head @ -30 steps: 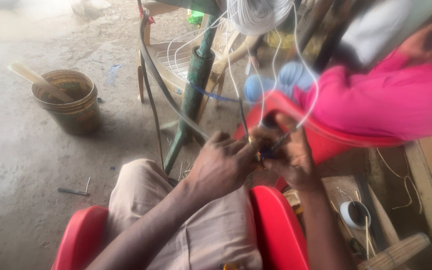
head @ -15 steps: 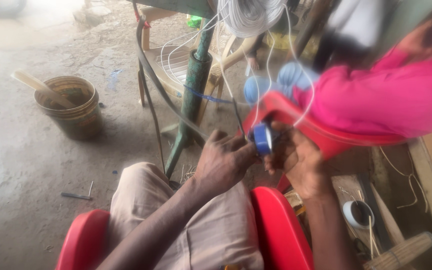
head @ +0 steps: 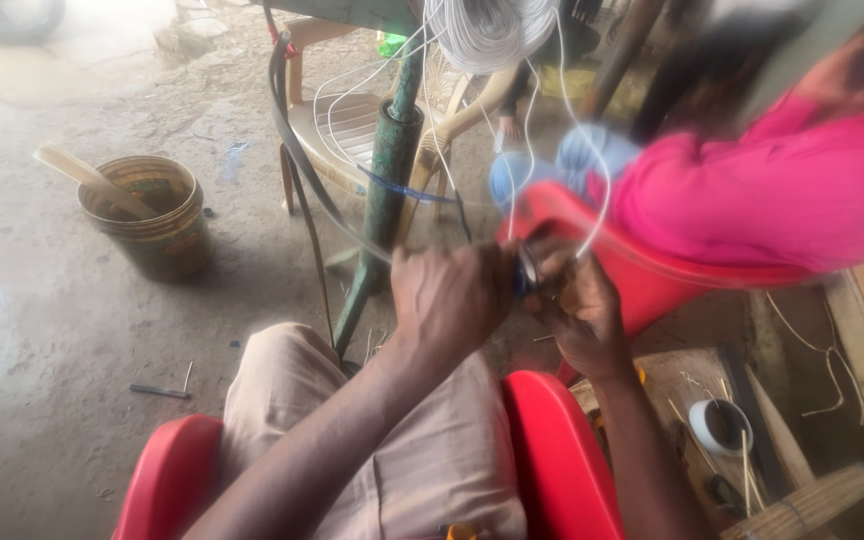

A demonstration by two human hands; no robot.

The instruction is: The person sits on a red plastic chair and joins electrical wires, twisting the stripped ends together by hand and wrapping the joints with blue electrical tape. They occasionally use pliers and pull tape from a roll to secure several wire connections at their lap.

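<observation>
1. White wire (head: 592,150) drops in thin strands from a coil (head: 487,30) hanging at the top of the head view and runs down to where your two hands meet.
2. Your left hand (head: 449,297) is curled tight, knuckles up, its fingers closed toward a small blue roll (head: 526,270) that shows only as a sliver between the hands; the blur hides whether it actually grips it.
3. Your right hand (head: 580,310) is closed narrow just beside the left, touching the roll and the wire's lower end; which of them it pinches, you cannot tell.
4. Both hands sit above your knee, in front of a red plastic chair (head: 652,275) holding a person in a pink top (head: 782,190).
5. A green metal post (head: 384,190) stands just behind your left hand.
6. A round, brownish bucket (head: 157,225) with a pale stick in it stands well apart at left on the concrete floor (head: 42,330); it bears a worn yellowish band around its wall.
7. A small white cup (head: 720,425) rests at lower right.
</observation>
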